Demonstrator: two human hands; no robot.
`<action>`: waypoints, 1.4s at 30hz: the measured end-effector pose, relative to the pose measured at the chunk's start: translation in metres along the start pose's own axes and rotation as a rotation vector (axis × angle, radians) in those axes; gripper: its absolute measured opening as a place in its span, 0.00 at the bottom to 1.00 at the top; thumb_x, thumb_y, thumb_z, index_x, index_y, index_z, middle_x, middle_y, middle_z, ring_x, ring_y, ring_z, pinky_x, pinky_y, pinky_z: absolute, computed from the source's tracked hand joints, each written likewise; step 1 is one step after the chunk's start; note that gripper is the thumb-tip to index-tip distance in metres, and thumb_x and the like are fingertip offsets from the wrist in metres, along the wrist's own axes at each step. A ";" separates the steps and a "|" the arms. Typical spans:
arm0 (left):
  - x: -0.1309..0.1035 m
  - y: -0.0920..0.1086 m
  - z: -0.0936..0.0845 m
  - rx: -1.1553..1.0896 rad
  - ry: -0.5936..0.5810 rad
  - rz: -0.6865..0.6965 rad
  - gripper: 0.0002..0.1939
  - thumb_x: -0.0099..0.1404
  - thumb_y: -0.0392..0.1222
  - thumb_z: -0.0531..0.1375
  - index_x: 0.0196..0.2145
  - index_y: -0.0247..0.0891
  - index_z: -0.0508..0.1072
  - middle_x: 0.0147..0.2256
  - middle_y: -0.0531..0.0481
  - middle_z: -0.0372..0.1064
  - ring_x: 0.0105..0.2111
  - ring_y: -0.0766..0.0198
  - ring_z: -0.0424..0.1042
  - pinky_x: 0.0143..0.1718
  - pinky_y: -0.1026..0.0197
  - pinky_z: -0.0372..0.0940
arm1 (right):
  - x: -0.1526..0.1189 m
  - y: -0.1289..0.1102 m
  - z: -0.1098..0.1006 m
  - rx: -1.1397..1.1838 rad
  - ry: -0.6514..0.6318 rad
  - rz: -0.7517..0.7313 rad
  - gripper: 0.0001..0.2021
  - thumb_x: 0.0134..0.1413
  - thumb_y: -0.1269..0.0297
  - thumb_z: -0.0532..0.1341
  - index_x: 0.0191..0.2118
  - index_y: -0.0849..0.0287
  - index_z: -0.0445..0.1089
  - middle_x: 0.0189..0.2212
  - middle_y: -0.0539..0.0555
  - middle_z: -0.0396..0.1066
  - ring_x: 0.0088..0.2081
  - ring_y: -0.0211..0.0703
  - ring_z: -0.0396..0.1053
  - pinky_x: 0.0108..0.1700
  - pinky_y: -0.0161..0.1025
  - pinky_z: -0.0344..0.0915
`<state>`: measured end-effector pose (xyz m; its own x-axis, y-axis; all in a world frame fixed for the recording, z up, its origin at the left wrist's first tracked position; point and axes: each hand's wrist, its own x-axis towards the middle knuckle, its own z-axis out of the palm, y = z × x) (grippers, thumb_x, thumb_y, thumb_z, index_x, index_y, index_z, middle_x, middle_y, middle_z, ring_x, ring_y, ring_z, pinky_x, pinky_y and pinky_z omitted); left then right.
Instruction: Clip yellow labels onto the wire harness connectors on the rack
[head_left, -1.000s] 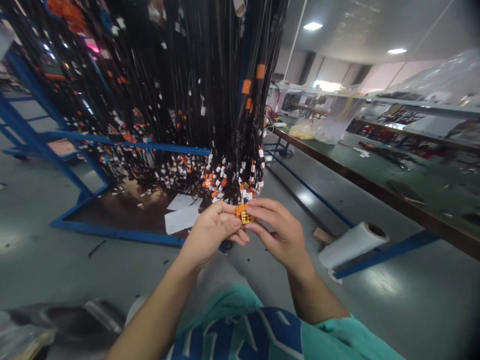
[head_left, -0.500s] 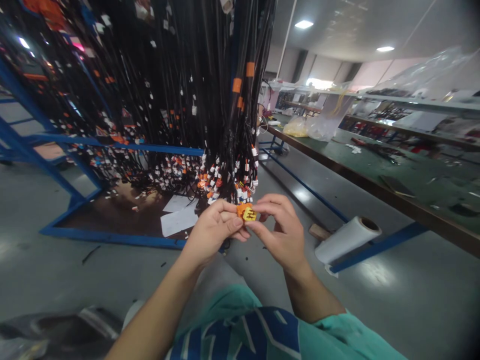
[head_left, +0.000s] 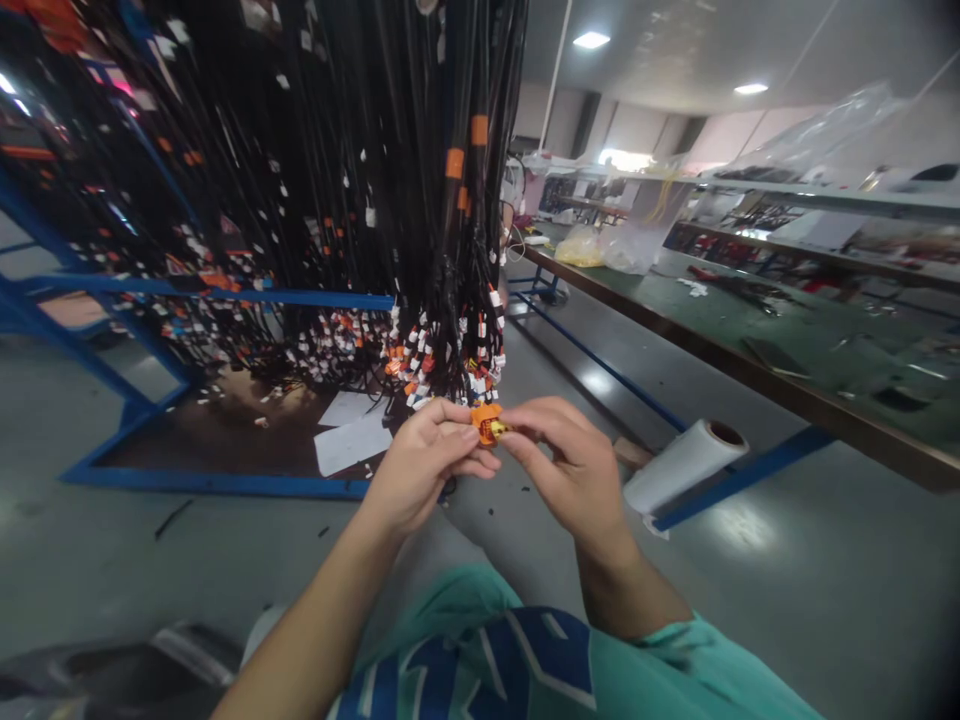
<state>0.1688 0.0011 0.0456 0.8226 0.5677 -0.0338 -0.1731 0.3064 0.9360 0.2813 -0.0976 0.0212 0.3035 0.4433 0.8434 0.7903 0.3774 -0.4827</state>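
Between thumb and fingers, my left hand (head_left: 426, 458) grips a small orange connector (head_left: 485, 421) with an opening facing right. My right hand (head_left: 568, 468) is closed in a pinch on a small yellow insert (head_left: 498, 428), which sits at that opening; how far inside it is, I cannot tell. Both hands meet in front of my body, just below a hanging bundle of black wire harnesses (head_left: 461, 250). White and orange connectors (head_left: 480, 375) dangle at the bundle's lower end, right behind my fingers.
A blue-framed rack (head_left: 247, 484) stands to the left, with white paper sheets (head_left: 352, 447) on its brown base. To the right runs a green-topped workbench (head_left: 697, 320) with plastic bags (head_left: 630, 247) on it. Below leans a roll of clear film (head_left: 679, 470).
The yellow insert has turned, showing less of its slotted face, and the orange connector's opening shows more. My right hand has shifted its pinch. The whole view has moved slightly.
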 end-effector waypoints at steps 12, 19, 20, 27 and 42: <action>0.006 -0.013 0.002 0.005 -0.043 0.034 0.23 0.44 0.46 0.71 0.31 0.33 0.64 0.22 0.52 0.72 0.22 0.68 0.73 0.26 0.67 0.71 | -0.003 0.004 0.006 0.030 0.027 0.107 0.05 0.52 0.74 0.60 0.35 0.58 0.69 0.31 0.50 0.67 0.33 0.35 0.65 0.33 0.33 0.64; 0.006 -0.015 -0.001 0.103 -0.040 0.065 0.23 0.45 0.49 0.70 0.31 0.35 0.63 0.21 0.54 0.71 0.21 0.69 0.72 0.25 0.66 0.69 | -0.001 0.007 -0.002 0.113 -0.061 0.161 0.04 0.52 0.72 0.61 0.34 0.57 0.70 0.31 0.51 0.65 0.32 0.35 0.64 0.31 0.33 0.64; 0.006 -0.015 -0.002 0.116 -0.040 0.070 0.23 0.45 0.49 0.70 0.31 0.35 0.62 0.21 0.55 0.70 0.21 0.68 0.72 0.25 0.66 0.69 | -0.001 0.007 -0.002 0.108 -0.070 0.165 0.04 0.52 0.72 0.61 0.34 0.57 0.70 0.31 0.51 0.65 0.32 0.35 0.65 0.32 0.33 0.64; 0.004 -0.016 -0.003 0.171 -0.035 0.115 0.22 0.49 0.50 0.68 0.31 0.36 0.62 0.22 0.55 0.70 0.22 0.68 0.71 0.26 0.65 0.69 | -0.005 0.010 0.006 0.158 -0.005 0.193 0.07 0.51 0.73 0.61 0.37 0.56 0.68 0.34 0.51 0.64 0.33 0.34 0.65 0.33 0.32 0.65; -0.003 -0.012 -0.010 0.440 0.136 0.111 0.11 0.48 0.38 0.62 0.28 0.37 0.62 0.18 0.58 0.66 0.18 0.68 0.70 0.22 0.66 0.67 | -0.013 0.030 0.027 0.511 -0.087 0.363 0.07 0.46 0.67 0.64 0.35 0.56 0.74 0.34 0.53 0.70 0.36 0.38 0.69 0.37 0.36 0.68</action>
<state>0.1633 0.0031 0.0309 0.7286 0.6826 0.0570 0.0138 -0.0978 0.9951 0.2866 -0.0701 -0.0110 0.4434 0.6724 0.5927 0.2841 0.5217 -0.8044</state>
